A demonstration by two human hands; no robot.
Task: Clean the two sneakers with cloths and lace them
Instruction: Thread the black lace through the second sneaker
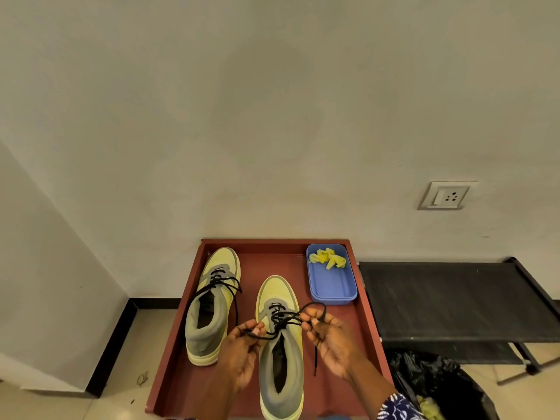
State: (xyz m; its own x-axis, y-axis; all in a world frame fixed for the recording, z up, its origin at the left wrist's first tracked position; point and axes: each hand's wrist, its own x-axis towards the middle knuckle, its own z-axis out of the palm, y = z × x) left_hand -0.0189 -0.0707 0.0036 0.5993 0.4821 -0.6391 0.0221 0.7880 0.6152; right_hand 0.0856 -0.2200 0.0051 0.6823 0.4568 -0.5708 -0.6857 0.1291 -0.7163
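Two yellow and grey sneakers stand on a reddish-brown tray table [342, 344], toes pointing away from me. The left sneaker [212, 301] has a loose black lace draped over its sides. The right sneaker [280, 353] is closer to me, and its black lace [286, 321] crosses above the tongue. My left hand [242, 353] pinches one lace end at the sneaker's left side. My right hand [328, 338] holds a loop of the same lace at the right, with a free end hanging down beside the shoe. Crumpled yellow cloths [328, 258] lie in a blue tub [331, 286].
The blue tub sits in the tray's far right corner. A black low rack [454, 301] stands to the right of the tray, with a black plastic bag [439, 386] below it. A wall with a socket [447, 196] rises behind. A patterned sleeve shows at the bottom right.
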